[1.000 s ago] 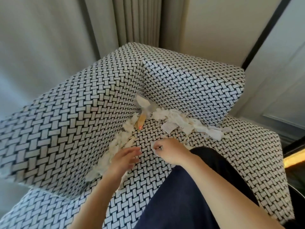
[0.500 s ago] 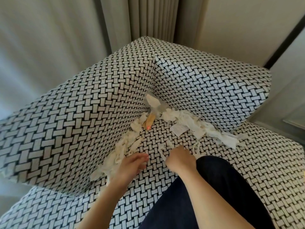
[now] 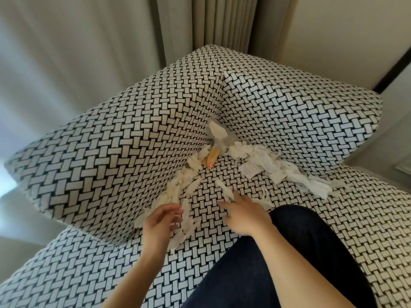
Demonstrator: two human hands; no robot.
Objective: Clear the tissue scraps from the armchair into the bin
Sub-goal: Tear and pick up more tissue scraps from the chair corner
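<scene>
1. Two bare hands are over the armchair seat point(image 3: 222, 245). Left hand point(image 3: 159, 221): fingers loosely curled and slightly apart, fingertips point(image 3: 178, 211) touching a strip of tissue point(image 3: 185, 221) that lies beside the palm; whether it is actually gripped cannot be told.
2. Right hand point(image 3: 243, 213): fingers spread and extended flat toward the seat, fingertips at a small tissue scrap point(image 3: 226, 192); no pinch is visible.
3. Tissue scraps point(image 3: 287, 172) lie in two bands along the seat creases: one beside the left cushion point(image 3: 106, 152), one under the back cushion point(image 3: 300, 116), meeting at the corner.
4. A tan, pen-like object with an orange tip point(image 3: 212, 157) lies in that corner among the scraps.
5. A small printed label point(image 3: 251, 170) lies flat on the seat just beside the right band.
6. A dark-clothed leg point(image 3: 278, 263) rests on the seat beneath the right forearm.
7. Pale curtains point(image 3: 211, 23) hang behind the chair.
</scene>
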